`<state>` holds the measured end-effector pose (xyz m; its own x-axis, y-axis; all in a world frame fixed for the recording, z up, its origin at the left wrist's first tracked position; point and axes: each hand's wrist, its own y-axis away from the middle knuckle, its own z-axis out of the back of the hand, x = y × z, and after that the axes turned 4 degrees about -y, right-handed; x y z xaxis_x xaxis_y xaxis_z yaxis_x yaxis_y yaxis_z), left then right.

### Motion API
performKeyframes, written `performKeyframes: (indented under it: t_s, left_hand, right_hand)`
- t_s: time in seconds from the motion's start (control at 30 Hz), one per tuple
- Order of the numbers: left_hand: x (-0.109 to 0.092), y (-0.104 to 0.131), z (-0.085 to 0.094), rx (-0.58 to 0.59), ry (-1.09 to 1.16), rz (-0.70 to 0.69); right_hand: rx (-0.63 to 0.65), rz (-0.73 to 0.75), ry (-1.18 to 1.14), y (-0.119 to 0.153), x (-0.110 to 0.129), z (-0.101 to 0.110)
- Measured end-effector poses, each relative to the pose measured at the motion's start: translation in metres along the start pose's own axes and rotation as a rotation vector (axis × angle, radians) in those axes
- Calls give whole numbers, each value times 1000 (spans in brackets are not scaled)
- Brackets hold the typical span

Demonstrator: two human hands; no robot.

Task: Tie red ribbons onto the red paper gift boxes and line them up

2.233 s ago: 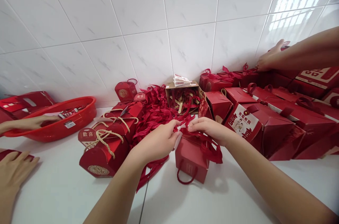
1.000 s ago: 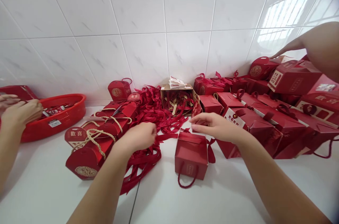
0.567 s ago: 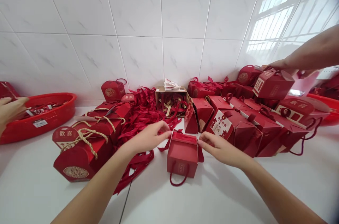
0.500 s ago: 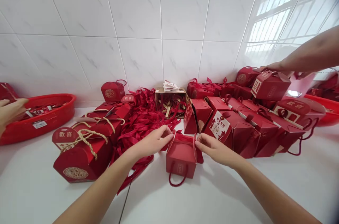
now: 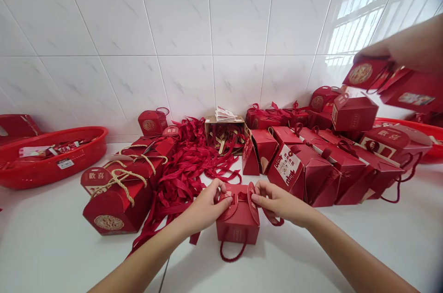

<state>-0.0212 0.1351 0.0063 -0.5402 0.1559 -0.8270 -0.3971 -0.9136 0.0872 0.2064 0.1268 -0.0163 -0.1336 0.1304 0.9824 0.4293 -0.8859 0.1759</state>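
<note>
A small red gift box point(image 5: 238, 233) stands upright on the white tabletop in front of me, its dark red rope handle point(image 5: 233, 259) hanging forward. My left hand point(image 5: 209, 205) pinches the rounded left flap, thumb on top. My right hand point(image 5: 278, 201) has its fingers closed on the right flap, which leans inward. A dark red ribbon point(image 5: 276, 220) runs at the flaps and trails below my right hand; how it passes through them is partly hidden by my fingers. Beside my left forearm lies a heap of loose red ribbons point(image 5: 185, 164).
Left, red boxes with gold cords point(image 5: 116, 210) stand near a red basin point(image 5: 51, 168) of small packets. An open carton point(image 5: 224, 138) is against the tiled wall. Rows of red boxes point(image 5: 318, 177) fill the right, where another person's arm point(image 5: 415, 44) reaches over with red boxes.
The flaps have folded inward over the box, and my hands moved with them. At the right, the other person's arm has risen with boxes. A hand at the left basin has left view.
</note>
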Motion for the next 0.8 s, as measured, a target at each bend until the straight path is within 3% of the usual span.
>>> performKeyframes:
  t_s: [0.23, 0.43, 0.57, 0.8]
  left_hand:
    - [-3, 8, 6, -61, 24, 29]
    - [4, 8, 21, 73, 56, 61]
    - [9, 6, 17, 117, 88, 87]
    - [17, 7, 12, 95, 131, 60]
  right_hand:
    - [-57, 52, 33, 3, 7, 7]
    - [-96, 55, 40, 10, -4, 21]
    - [-94, 34, 18, 10, -10, 22]
    - [-85, 31, 35, 13, -8, 21]
